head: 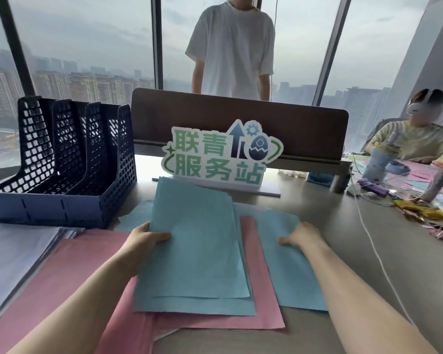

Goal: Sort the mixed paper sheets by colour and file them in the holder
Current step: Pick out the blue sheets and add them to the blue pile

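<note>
The left hand (149,238) is pinching the blue sheets (195,251) mid-frame, while the right hand (302,238) is pressing flat on another blue sheet (289,274).

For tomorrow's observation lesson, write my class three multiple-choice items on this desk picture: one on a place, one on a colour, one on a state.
1. Where is the file holder?
A. far left of the desk
B. far right
C. under the papers

2. What colour are the sheets that the left hand grips?
A. yellow
B. blue
C. white

3. What do the holder's slots contain?
A. pink sheets
B. blue sheets
C. nothing visible

Answers:
1 A, it stands left of the sign.
2 B, the thumb lies on blue paper.
3 C, the mesh walls show no paper between them.
</note>
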A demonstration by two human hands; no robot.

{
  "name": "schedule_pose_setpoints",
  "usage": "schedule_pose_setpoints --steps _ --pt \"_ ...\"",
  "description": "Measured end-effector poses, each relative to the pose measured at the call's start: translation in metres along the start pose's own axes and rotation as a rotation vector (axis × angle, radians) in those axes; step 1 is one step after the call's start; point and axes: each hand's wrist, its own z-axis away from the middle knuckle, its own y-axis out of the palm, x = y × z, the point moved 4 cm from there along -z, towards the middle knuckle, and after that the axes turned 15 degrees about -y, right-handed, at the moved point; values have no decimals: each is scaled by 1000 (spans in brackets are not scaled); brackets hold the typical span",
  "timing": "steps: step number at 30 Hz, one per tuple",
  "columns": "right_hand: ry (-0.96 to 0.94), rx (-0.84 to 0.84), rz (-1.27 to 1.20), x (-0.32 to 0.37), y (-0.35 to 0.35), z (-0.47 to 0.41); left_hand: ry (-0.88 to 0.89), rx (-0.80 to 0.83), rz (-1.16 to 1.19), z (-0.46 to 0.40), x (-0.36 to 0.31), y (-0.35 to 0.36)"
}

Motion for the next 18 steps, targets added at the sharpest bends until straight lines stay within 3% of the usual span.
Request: schedule_pose_setpoints --steps 6,12,18 --pt "-7 -32 -85 0 1 11 -40 -17 5 1 0 -6" --pt "-29 -229 -63 0 -24 25 -50 -18 22 -1 1 -8" --pt "-357 -575 -165 58 -99 61 -35 -23 49 -2 2 -8"
